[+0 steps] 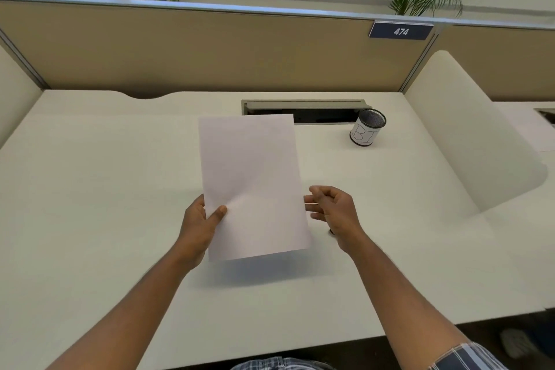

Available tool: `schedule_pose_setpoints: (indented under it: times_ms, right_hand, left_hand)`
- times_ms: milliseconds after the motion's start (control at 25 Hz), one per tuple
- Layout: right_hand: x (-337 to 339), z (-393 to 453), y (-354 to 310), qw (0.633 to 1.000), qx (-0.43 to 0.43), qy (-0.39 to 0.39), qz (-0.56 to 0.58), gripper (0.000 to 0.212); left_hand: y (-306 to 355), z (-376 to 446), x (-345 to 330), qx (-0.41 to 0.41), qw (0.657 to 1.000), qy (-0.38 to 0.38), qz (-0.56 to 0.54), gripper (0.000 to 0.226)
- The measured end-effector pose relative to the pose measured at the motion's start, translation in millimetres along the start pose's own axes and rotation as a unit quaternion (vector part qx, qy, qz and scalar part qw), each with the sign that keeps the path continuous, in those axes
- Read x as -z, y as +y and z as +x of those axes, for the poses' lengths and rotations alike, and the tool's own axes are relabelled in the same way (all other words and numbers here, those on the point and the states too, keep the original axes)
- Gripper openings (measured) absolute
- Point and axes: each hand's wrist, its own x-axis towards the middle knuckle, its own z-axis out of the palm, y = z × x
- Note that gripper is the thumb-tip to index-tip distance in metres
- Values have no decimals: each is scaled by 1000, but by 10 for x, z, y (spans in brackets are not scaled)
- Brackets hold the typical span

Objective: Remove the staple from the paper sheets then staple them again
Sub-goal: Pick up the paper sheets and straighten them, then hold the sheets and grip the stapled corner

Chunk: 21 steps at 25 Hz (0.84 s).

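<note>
Paper sheets: I see the paper sheets held up above the white surface, near its middle, long side running away from me, with their shadow on the surface below the near edge.
Left hand: my left hand grips the sheets at their lower left edge, thumb on the top face and the other fingers hidden behind the paper.
Right hand: my right hand sits just beside the right edge of the sheets; its fingers are loosely curled and released, grasping nothing. I cannot tell whether the fingertips touch the paper edge.
Staple: I cannot make one out on the sheets.
Small dark item: a tiny dark thing peeks out on the surface under my right wrist; too little shows to name it.
Pen cup: a black mesh cup with a white label stands at the far right of the surface, well apart from the sheets.
Cable hatch: an open hatch is set in the surface behind the sheets.
</note>
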Motion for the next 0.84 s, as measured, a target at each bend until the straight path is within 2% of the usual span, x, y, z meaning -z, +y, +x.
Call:
schedule_pose_setpoints:
  times_ms: [80, 200, 320, 400, 440, 520, 680, 840]
  right_hand:
    - [219, 5, 178, 991, 20, 71, -110, 11]
    - [493, -25, 482, 928, 56, 169, -328, 18]
    - [617, -24, 811, 870, 78, 186, -450, 52]
    - [641, -10, 950, 855, 50, 171, -487, 70]
    - [649, -6, 991, 851, 33, 162, -498, 72]
    - [673, 16, 1053, 846, 23, 154, -509, 62]
    - [713, 29, 1120, 842, 71, 144, -515, 32]
    - [594, -60, 1066, 896, 87, 90, -427, 14]
  left_hand:
    - [-56, -14, 29, 3, 1000, 5, -5, 25]
    - [-117, -26, 54, 7, 1000, 15, -13, 26]
    - [-167, -48, 40, 10, 1000, 12, -9, 29]
    - [-191, -55, 29, 11, 1000, 5, -9, 31]
    - [-200, -52, 23, 10, 1000, 2, -9, 32]
    - [-199, -49, 9, 9, 1000, -1, -8, 32]
    - [-150, -80, -16, 6, 1000, 8, -27, 30]
    - [-119, -48, 3, 2, 999, 16, -31, 29]
